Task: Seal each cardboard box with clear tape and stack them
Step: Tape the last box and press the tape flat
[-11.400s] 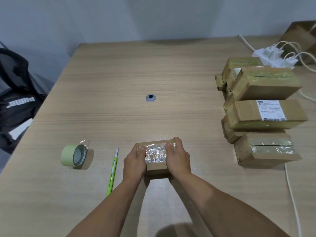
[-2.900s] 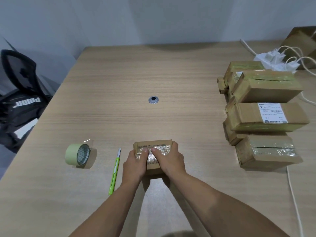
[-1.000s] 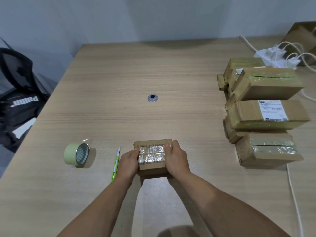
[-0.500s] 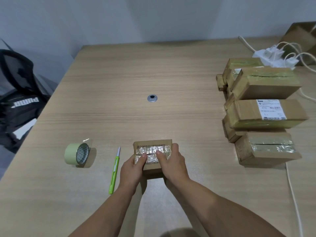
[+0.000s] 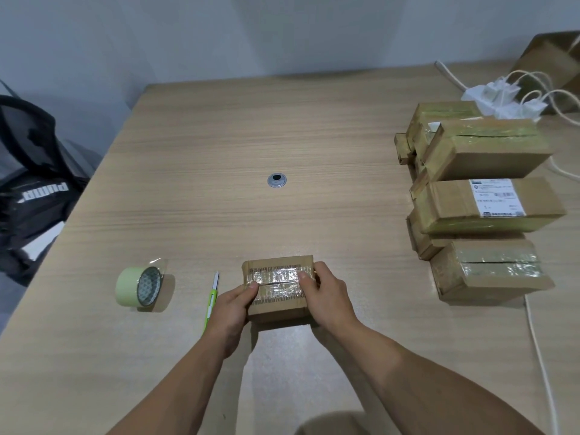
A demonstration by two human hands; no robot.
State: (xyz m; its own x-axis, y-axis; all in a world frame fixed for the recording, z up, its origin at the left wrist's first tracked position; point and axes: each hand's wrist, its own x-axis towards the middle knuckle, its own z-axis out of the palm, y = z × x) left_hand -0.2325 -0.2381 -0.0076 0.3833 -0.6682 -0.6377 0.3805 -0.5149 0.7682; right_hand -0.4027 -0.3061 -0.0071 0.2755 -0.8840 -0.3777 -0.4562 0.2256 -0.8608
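Note:
A small cardboard box with shiny clear tape across its top seam sits on the wooden table near the front. My left hand grips its left side, thumb on the taped top. My right hand grips its right side, thumb pressing the tape. A tape roll stands on edge to the left, a loose tape end sticking up. A green utility knife lies between roll and box. Several taped boxes are stacked at the right.
A metal cable grommet sits mid-table. A white power strip with plugs and cables lies at the back right, one cable running along the right edge. A black bag rests on a chair left of the table.
My thumbs have slid outward along the taped seam, from near the middle of the box top toward its two sides. The box, roll and knife have stayed put.

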